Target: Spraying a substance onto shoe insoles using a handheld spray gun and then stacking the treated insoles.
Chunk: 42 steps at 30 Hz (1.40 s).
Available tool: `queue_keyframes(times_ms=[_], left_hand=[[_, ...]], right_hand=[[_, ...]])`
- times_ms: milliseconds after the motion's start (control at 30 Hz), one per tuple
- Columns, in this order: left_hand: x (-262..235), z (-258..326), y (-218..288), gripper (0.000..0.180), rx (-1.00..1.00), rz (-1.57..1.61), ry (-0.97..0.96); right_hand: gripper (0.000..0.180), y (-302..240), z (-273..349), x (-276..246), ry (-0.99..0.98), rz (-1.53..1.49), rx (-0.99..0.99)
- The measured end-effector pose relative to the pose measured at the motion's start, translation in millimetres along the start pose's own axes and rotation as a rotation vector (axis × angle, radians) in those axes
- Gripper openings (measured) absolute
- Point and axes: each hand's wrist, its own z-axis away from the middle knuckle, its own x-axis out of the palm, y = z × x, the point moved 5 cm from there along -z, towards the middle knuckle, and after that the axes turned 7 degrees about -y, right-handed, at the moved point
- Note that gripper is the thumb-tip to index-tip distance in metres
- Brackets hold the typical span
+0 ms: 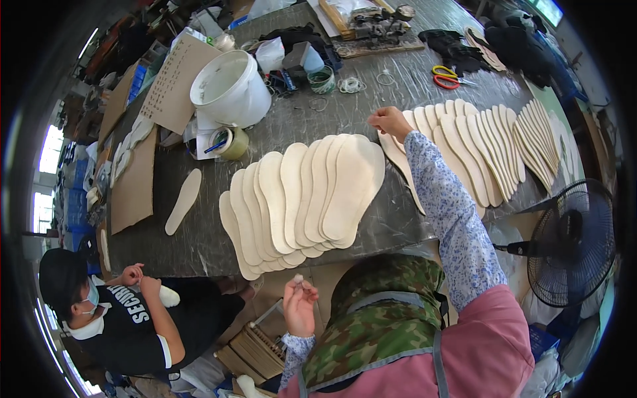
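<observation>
Fanned rows of cream insoles [348,189] lie overlapping on the dark table, just ahead of my body. My right hand [390,123] reaches over the table with its fingers closed, at the left end of a second row of insoles [458,152]. Whatever its fingertips may hold is too small to make out. Below the table's near edge, my left hand [300,308] is raised palm up, with thumb and fingers pinched together. A small pale spot shows at those fingertips, and I cannot tell what it is.
A white bucket [252,89] and a glue-like jar [233,144] stand at the back left. Scissors [446,78] lie far right. One loose insole [184,201] rests at left. A black fan [570,242] stands at right; a co-worker [133,325] sits at left holding something pale.
</observation>
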Motion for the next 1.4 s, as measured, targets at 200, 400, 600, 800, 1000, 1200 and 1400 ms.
queue_keyframes(times_ms=[200,400,600,800,1000,1200,1400], left_hand=[[48.0,-13.2,-12.0,0.023,-0.099,-0.034,-0.212],[32.4,14.8,-23.6,0.024,-0.105,-0.015,-0.099],[32.4,12.6,-25.4,0.025,-0.124,-0.042,-0.097],[107.0,-10.6,-36.4,0.041,-0.115,-0.258,-0.442],[214.3,12.3,-116.7,0.042,0.177,-0.781,-0.938],[295.9,141.9,-277.7,0.043,-0.514,-0.372,-1.253],[370.5,301.6,-390.5,0.059,-1.081,-0.040,-1.345]], right_hand=[[0.019,-26.8,0.2,20.7,0.183,0.381,-0.171],[0.021,-19.8,-32.8,64.0,-0.222,0.600,0.091],[0.024,-31.3,10.5,25.5,0.192,0.296,-0.147],[0.020,-16.5,204.3,20.9,-0.043,-0.281,-0.193],[0.011,38.8,401.5,5.5,0.054,-0.446,-0.029],[0.010,153.0,591.2,-94.0,0.739,-0.623,-0.094],[0.019,223.1,764.2,-159.1,1.328,-0.590,-0.169]])
